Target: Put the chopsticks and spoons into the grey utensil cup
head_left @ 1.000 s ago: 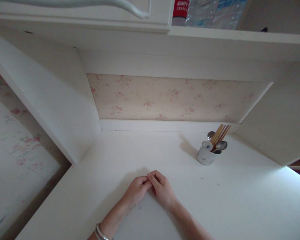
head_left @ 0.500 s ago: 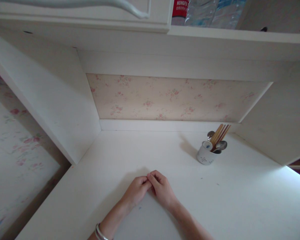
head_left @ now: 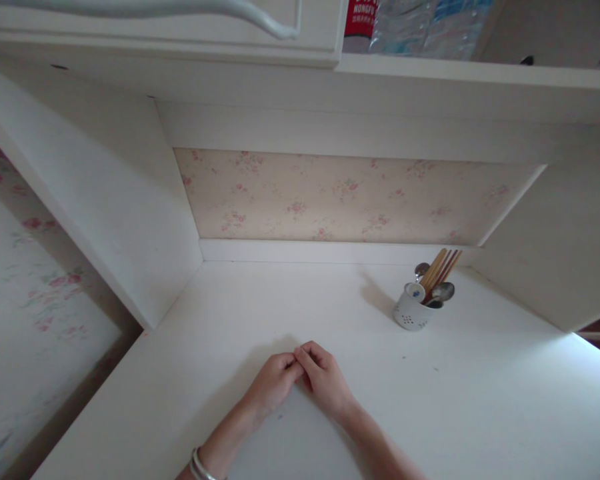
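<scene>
Shifted since the earlier frame: the viewpoint, very slightly; left hand (head_left: 274, 381), right hand (head_left: 329, 385) and cup (head_left: 409, 315) keep their places. Fingers (head_left: 306, 362): both sets curled closed against each other; palms hidden, so whether anything lies between cannot be told. Cup: white, pierced, upright on the surface (head_left: 260, 300), beyond the fingers and to their right. Contents: chopsticks (head_left: 434, 268), lower ends hidden; metal spoons (head_left: 444, 291), handles mostly hidden; white round-ended piece (head_left: 415, 291), hard to identify. Bangles (head_left: 195, 461): left wrist, nearer than the fingers, partly cut off. Bottles (head_left: 405, 28): high beyond the fingers, tops cut off.
</scene>
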Motion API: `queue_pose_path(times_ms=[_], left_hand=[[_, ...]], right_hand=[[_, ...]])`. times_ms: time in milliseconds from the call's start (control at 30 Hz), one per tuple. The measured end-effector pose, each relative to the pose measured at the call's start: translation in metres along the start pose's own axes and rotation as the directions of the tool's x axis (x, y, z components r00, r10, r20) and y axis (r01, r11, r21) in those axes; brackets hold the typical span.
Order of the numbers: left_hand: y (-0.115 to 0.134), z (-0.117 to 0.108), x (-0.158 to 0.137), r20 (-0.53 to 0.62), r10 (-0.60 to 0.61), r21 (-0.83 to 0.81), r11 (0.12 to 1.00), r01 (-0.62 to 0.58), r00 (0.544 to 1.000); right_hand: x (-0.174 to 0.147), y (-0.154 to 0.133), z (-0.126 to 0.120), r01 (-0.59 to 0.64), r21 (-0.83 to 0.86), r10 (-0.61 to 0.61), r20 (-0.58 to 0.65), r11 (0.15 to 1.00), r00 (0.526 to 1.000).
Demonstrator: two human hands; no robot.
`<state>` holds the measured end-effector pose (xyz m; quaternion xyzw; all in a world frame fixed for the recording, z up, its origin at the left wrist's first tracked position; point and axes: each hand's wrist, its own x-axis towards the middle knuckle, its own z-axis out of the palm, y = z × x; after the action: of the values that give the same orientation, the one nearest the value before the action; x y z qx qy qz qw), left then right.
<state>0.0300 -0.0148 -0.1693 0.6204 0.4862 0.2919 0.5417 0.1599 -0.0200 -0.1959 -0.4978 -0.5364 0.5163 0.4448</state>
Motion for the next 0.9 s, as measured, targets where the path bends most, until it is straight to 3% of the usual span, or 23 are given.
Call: queue_pose_path(times_ms=[900], left_hand=[[-0.0026, 0.0002, 0.0008, 0.01, -0.019, -0.009, 1.0, 0.019, 1.0]], right_hand=[[-0.0008, -0.0016, -0.0009, 0.016, -0.05, -0.016, -0.005, 0.999, 1.0]])
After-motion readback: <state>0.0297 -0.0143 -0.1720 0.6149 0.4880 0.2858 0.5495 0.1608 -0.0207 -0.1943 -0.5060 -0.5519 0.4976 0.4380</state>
